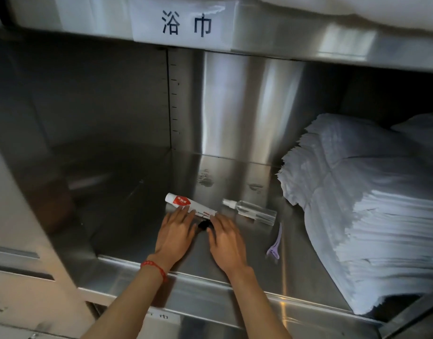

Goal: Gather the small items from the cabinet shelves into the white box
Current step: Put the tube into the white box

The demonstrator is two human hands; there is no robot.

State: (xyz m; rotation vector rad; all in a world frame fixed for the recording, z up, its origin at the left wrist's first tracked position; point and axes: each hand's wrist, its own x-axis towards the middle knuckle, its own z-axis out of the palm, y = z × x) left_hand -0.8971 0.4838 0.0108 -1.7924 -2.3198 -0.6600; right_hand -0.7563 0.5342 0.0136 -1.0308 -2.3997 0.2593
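Observation:
Both hands reach into a steel cabinet shelf (pixel 142 192). A white tube with a red label (pixel 186 204) lies on the shelf, and the fingertips of my left hand (pixel 175 234) touch its near side. My right hand (pixel 226 242) lies flat beside it, fingers spread. Between the two hands sits a small black object (pixel 204 225), partly hidden. A clear spray bottle (pixel 251 211) lies to the right of the tube. A lilac hair clip (pixel 275 243) lies nearer the shelf's front. The white box is not in view.
A tall stack of folded white cloths (pixel 362 211) fills the right part of the shelf. The upper shelf's steel edge (pixel 308 37) carries a paper label (pixel 183 23). The front lip (pixel 198 280) runs under my wrists. A red bracelet circles my left wrist.

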